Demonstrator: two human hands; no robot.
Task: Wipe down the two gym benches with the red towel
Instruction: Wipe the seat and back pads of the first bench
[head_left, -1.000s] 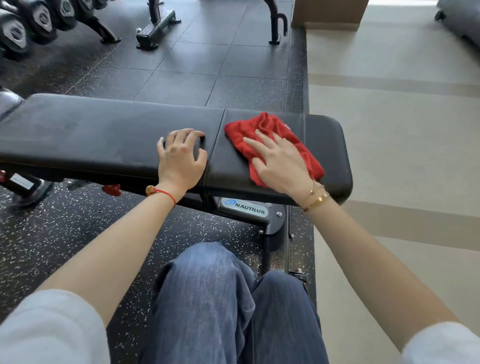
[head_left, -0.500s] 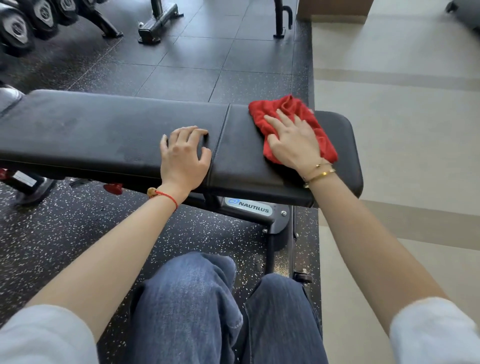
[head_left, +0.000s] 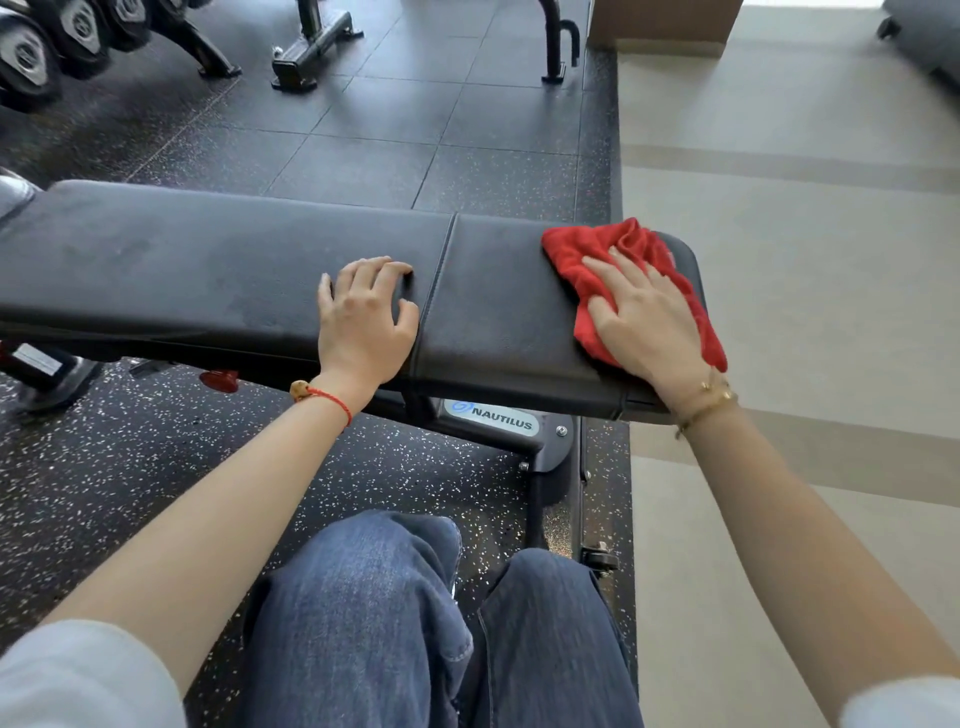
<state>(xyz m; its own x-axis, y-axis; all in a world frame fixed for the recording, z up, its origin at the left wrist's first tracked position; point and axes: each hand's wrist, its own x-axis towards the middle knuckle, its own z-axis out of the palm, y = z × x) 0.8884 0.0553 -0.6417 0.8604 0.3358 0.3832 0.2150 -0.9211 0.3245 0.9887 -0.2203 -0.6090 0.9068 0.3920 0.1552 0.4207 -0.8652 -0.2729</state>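
A black padded gym bench (head_left: 218, 270) runs across the view from left to right, with a seam between its long pad and its short seat pad. The red towel (head_left: 582, 254) lies bunched on the right end of the seat pad. My right hand (head_left: 644, 317) presses flat on the towel with straight fingers. My left hand (head_left: 363, 322) rests on the long pad just left of the seam, its fingertips bent onto the pad and holding nothing. Only one bench is in view.
The bench's frame (head_left: 498, 421) with a Nautilus label sits under the seat, above my knees in jeans (head_left: 363, 613). Dumbbells on a rack (head_left: 47, 47) stand at the far left. Black equipment feet (head_left: 311, 52) stand beyond the bench. Pale flooring (head_left: 805, 260) lies to the right.
My right hand has slid the red towel rightward along the seat pad, from near the seam to the pad's right end. My left hand stayed in place.
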